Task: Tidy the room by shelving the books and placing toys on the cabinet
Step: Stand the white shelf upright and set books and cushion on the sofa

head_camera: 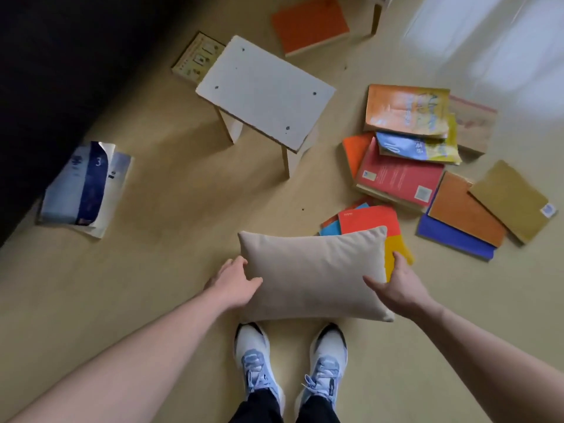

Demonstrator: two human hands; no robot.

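I am holding a beige cushion point(314, 273) between both hands, above the floor and just ahead of my shoes point(290, 361). It is a plump rectangle in a soft, matte woven fabric with pointed corners. My left hand point(235, 285) is gripping its left short edge, thumb lying on the top face and fingers curling under. My right hand point(396, 285) is clasping the right edge the same way, thumb on top and fingertips wrapping round the far side.

The books I am meant to be shelving are lying scattered on the smooth tan floor point(171, 209). To my right, a loose pile of paperbacks point(409, 148) is sprawling in overlapping layers: a glossy orange-and-yellow cover on top, a blue one below it, then a flat red one with a small printed label. Beside the pile, an orange book point(464, 209) is resting on a blue one, with a mustard-brown book point(512, 199) overlapping its edge. A thin booklet in red, yellow and blue blocks point(369, 222) is peeking out from behind the cushion. Farther off, a matte orange book point(309, 24) is lying flat.

A small white stool point(265, 90) with a rectangular top, dark screw spots and pale wooden legs is standing in the middle, partly covering a cream patterned book point(195, 58). At my left, a blue-and-white book point(85, 187) with a curling cover is lying against a dark piece of furniture point(61, 71).
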